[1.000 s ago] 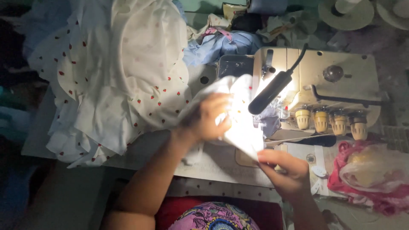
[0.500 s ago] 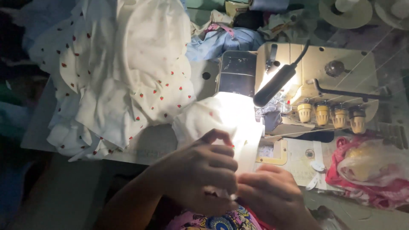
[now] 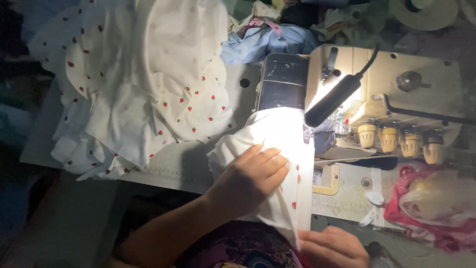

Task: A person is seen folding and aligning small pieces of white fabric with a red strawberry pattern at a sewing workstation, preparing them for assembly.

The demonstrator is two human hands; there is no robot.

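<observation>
Fabric (image 3: 277, 144) under left hand (image 3: 250, 181); cluttered sewing table (image 3: 188, 164), dim.

The left hand (image 3: 250, 181) lies flat over the white cloth piece (image 3: 277, 144), hiding the fabric under its palm. The right hand (image 3: 333, 248) is cut off by the bottom edge, so its grip on the cloth's lower corner cannot be fully made out. Beyond the left hand's fingertips, lamp glare washes out the needle area of the sewing machine (image 3: 396, 94). The fabric pile (image 3: 144, 84) to the left runs past the top edge.
</observation>
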